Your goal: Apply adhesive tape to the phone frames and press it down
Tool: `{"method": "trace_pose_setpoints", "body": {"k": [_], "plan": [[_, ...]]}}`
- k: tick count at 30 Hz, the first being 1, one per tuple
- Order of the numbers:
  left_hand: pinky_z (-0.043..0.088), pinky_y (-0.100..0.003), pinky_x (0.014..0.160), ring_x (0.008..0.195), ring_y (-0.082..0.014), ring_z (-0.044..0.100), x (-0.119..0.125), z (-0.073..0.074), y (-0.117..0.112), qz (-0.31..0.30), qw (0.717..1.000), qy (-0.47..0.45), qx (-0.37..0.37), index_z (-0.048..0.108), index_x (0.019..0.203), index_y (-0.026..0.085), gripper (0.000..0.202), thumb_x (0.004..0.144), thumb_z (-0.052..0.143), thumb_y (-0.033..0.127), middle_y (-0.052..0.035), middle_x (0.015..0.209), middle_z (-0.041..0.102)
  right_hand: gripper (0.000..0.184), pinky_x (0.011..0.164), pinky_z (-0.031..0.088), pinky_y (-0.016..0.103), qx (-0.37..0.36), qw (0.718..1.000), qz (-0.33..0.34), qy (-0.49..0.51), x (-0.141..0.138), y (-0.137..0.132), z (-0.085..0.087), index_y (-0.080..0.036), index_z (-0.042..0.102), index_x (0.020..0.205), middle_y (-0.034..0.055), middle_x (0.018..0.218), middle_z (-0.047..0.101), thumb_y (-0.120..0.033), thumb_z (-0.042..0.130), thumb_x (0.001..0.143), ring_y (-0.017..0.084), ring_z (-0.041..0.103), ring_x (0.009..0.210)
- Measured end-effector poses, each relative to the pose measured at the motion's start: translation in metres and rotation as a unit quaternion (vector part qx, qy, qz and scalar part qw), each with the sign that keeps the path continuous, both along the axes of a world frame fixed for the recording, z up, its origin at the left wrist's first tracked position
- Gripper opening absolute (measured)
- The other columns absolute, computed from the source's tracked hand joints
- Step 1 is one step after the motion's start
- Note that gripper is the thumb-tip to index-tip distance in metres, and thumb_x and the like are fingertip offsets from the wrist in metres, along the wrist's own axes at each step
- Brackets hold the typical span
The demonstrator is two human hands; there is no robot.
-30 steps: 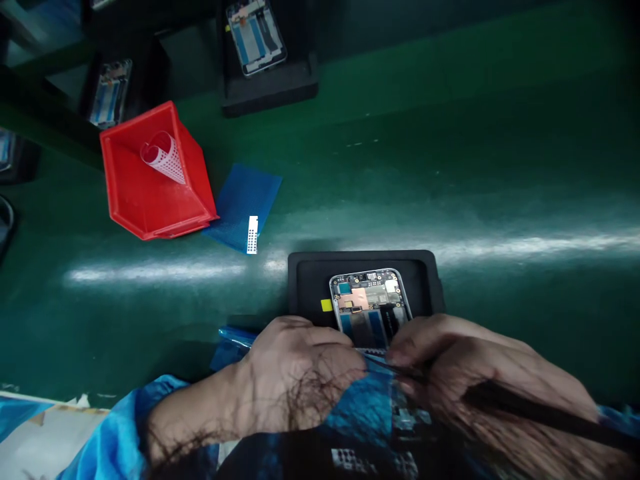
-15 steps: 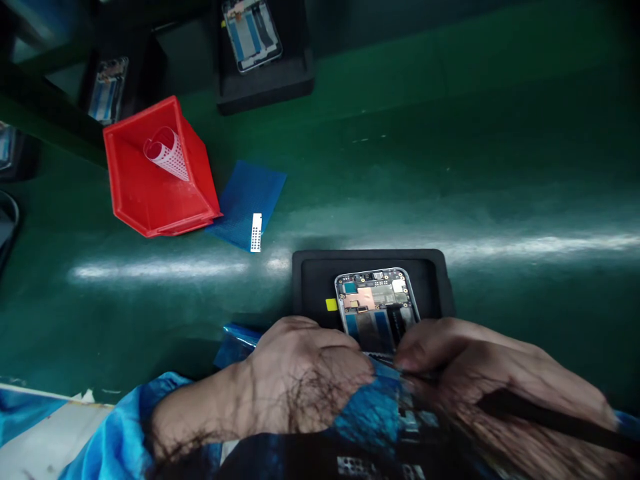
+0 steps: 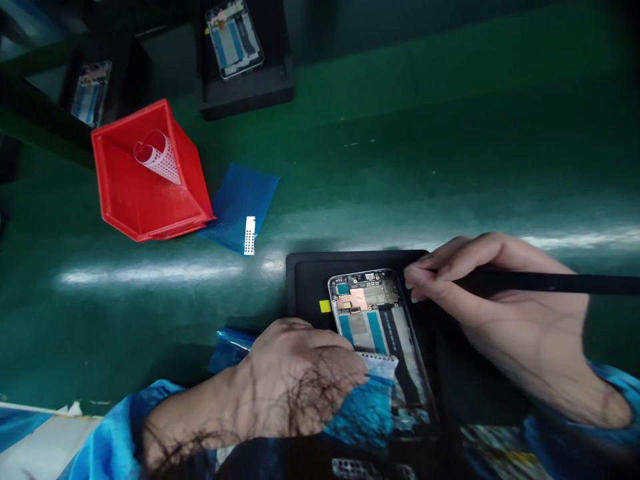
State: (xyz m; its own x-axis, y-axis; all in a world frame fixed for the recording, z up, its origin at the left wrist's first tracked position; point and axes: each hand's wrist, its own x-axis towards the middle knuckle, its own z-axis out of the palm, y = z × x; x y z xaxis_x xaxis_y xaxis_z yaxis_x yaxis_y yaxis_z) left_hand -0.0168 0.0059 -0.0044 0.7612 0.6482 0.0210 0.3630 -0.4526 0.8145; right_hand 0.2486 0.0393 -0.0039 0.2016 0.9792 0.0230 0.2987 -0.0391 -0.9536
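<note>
An opened phone (image 3: 373, 320) with its circuit board showing lies in a black foam tray (image 3: 310, 280) near the front of the green table. My left hand (image 3: 295, 380) rests closed at the phone's lower left, fingers pinching a small white perforated strip (image 3: 377, 365) over a blue film. My right hand (image 3: 500, 313) is lifted to the right of the phone's top corner. It grips a long black stick tool (image 3: 550, 283) like a pen, tip hidden by the fingertips near the phone's upper right edge.
A red plastic bin (image 3: 145, 193) with a curled perforated sheet stands at the left. A blue film sheet (image 3: 240, 203) with a white strip lies beside it. Two more black trays with phones (image 3: 235, 40) sit at the back. Blue sleeves fill the bottom edge.
My right hand has lifted off the phone's lower part and moved up and right with the black tool, uncovering the phone. The left hand has stayed in place.
</note>
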Motion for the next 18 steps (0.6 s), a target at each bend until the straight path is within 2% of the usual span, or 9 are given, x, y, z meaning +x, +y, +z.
{"method": "trace_pose_setpoints", "body": {"k": [3, 6, 12, 18], "plan": [[0.064, -0.032, 0.071, 0.073, -0.0173, 0.085, 0.0029, 0.0027, 0.0030, 0.014, 0.999, -0.013, -0.026, 0.077, 0.099, 0.026, 0.023, 0.114, 0.061, 0.029, -0.0007, 0.095, 0.092, 0.033, 0.064, 0.069, 0.028, 0.029, 1.000, 0.003, -0.008, -0.0029, -0.0024, -0.0032, -0.029, 0.068, 0.065, -0.0044, 0.067, 0.078, -0.019, 0.096, 0.077, 0.017, 0.081, 0.064], [0.063, -0.033, 0.069, 0.072, -0.0172, 0.084, 0.0045, 0.0032, 0.0041, 0.019, 0.999, -0.019, -0.024, 0.078, 0.099, 0.026, 0.024, 0.115, 0.061, 0.032, -0.0013, 0.095, 0.092, 0.031, 0.063, 0.069, 0.026, 0.034, 0.999, 0.007, -0.017, -0.0040, -0.0041, -0.0046, -0.029, 0.068, 0.066, -0.0047, 0.068, 0.078, -0.017, 0.094, 0.078, 0.017, 0.082, 0.064], [0.063, -0.032, 0.068, 0.071, -0.0172, 0.085, 0.0062, 0.0039, 0.0051, 0.031, 0.999, -0.034, -0.007, 0.079, 0.098, 0.024, 0.022, 0.113, 0.063, 0.026, -0.0011, 0.093, 0.092, 0.029, 0.065, 0.066, 0.018, 0.042, 0.999, 0.017, -0.015, -0.0062, -0.0002, -0.0037, -0.028, 0.069, 0.067, -0.0061, 0.068, 0.078, -0.014, 0.091, 0.078, 0.012, 0.082, 0.066], [0.064, -0.028, 0.068, 0.069, -0.0158, 0.084, 0.0063, 0.0047, 0.0054, 0.039, 0.997, -0.056, -0.019, 0.079, 0.099, 0.023, 0.017, 0.111, 0.066, 0.024, -0.0011, 0.091, 0.092, 0.029, 0.067, 0.066, 0.023, 0.081, 0.996, 0.038, -0.029, -0.0032, -0.0082, -0.0106, -0.029, 0.071, 0.071, -0.0050, 0.075, 0.080, -0.010, 0.089, 0.083, 0.013, 0.081, 0.069]]}}
